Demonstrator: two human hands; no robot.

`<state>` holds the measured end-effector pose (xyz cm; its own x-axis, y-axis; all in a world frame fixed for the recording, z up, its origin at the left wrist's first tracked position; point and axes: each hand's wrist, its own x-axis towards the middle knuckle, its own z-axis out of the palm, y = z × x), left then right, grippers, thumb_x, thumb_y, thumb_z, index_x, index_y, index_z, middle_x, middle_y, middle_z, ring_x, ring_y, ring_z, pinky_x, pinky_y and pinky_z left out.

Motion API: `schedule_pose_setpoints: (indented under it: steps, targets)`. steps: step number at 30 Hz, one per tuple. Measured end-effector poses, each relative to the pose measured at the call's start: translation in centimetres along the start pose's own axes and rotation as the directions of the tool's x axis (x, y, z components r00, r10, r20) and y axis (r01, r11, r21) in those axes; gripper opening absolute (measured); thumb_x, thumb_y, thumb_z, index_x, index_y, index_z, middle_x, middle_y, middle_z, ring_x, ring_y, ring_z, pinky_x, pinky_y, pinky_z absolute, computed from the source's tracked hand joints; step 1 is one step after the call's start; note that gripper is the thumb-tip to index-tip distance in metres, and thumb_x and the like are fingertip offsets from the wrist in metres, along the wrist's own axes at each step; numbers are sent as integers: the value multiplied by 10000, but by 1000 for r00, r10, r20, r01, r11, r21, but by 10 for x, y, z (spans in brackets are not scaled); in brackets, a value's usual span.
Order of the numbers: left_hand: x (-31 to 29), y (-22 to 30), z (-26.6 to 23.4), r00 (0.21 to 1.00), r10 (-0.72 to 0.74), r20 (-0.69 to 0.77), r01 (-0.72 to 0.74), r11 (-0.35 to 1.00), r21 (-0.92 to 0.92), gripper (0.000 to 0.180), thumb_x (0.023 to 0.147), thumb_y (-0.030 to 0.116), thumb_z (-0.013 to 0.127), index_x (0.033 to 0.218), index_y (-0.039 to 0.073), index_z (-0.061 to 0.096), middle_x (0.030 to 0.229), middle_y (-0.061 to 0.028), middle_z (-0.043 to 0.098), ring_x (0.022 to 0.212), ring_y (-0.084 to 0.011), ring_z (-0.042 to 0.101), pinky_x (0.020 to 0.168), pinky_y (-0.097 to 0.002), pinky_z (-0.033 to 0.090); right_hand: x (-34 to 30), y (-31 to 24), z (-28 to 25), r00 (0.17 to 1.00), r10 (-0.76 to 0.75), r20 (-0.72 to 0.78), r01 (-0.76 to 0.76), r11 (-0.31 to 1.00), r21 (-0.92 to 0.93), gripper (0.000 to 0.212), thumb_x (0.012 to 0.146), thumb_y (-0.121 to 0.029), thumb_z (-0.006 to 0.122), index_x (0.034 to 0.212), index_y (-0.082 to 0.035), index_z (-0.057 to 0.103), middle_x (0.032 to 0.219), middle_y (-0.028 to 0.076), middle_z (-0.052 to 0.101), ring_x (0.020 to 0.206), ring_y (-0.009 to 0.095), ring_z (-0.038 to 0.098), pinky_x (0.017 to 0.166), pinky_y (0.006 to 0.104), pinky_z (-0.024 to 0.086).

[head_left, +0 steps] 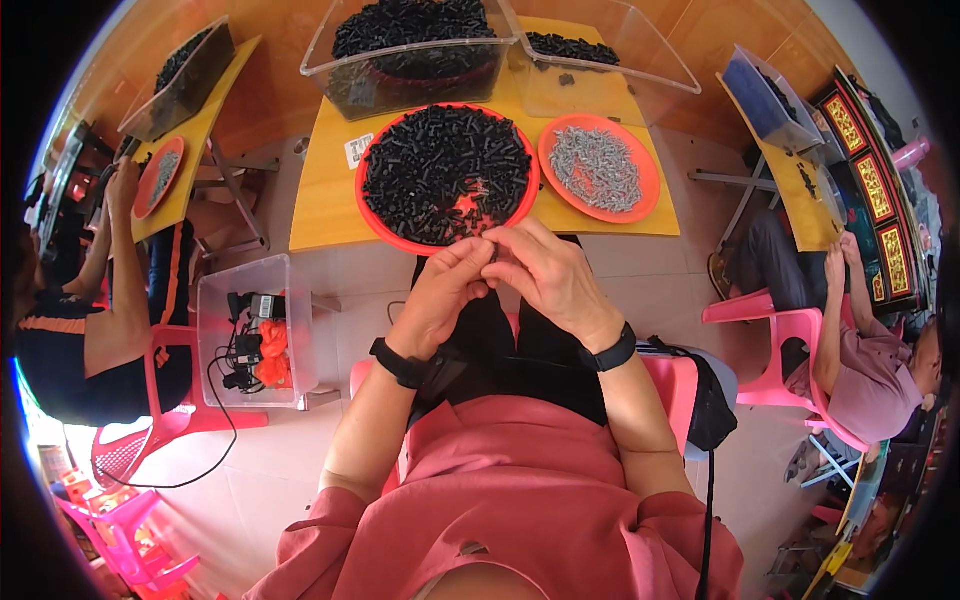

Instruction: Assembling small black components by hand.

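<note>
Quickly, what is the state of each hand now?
Left hand: closed in a pinch; what it holds is hidden.
Right hand: closed, apparently on a dark piece.

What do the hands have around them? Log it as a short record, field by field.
Left hand: fingertips meeting the right hand's, by the near rim of the red round tray
Right hand: bent over the left fingertips
Between fingertips: something small and dark, mostly hidden
Red round tray: heaped short black pieces
Orange plate, to its right: small silver-grey pieces
Support: yellow table
Far side of table: two clear plastic bins holding black pieces
Others: seated person at left, another at right
</note>
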<state>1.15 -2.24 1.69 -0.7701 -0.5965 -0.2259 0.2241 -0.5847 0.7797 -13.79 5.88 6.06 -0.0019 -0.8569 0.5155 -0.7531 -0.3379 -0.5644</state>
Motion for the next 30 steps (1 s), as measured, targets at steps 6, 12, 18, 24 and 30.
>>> schedule_pose_setpoints:
  steps: [6, 12, 18, 24, 30]
  targets:
    - [0, -3, 1, 998, -29, 55, 16, 977, 215, 238, 966, 312, 553, 877, 111, 644, 766, 55, 590, 678, -23, 500, 625, -179, 396, -10, 3, -8, 999, 10, 43, -9, 999, -35, 318, 791, -159, 709, 1056, -42, 580, 906, 101, 564, 742, 301, 620, 613, 375, 504]
    - [1, -5, 1, 991, -11, 132, -40, 924, 381, 258, 979, 294, 525, 817, 104, 589, 739, 58, 552, 680, -27, 488, 625, -188, 389, -6, 13, -20, 977, -4, 212, 52, 974, -222, 342, 779, -325, 711, 884, -33, 567, 849, 140, 603, 693, 329, 619, 585, 397, 491]
    - [-3, -4, 7, 982, -107, 152, 32, 903, 429, 248, 984, 283, 515, 819, 107, 572, 733, 68, 521, 691, -22, 486, 648, -190, 409, -4, 20, -25, 910, 21, 413, 67, 978, -198, 389, 746, -384, 678, 629, -31, 565, 600, 137, 574, 566, 340, 588, 542, 417, 463]
    - [-1, -4, 4, 973, -133, 187, 42, 904, 425, 233, 982, 275, 519, 847, 98, 591, 765, 62, 551, 702, -23, 506, 658, -189, 417, -9, 29, -17, 938, -84, 335, 154, 970, -186, 391, 741, -366, 661, 571, -33, 548, 541, 139, 543, 525, 323, 574, 505, 404, 460]
    - [-1, -7, 5, 973, -41, 228, -54, 917, 395, 276, 995, 284, 491, 856, 72, 601, 788, 35, 573, 723, -37, 508, 671, -199, 418, -14, 29, -10, 968, -154, 197, 182, 974, -133, 346, 731, -329, 674, 580, -46, 543, 528, 118, 534, 497, 300, 574, 455, 387, 452]
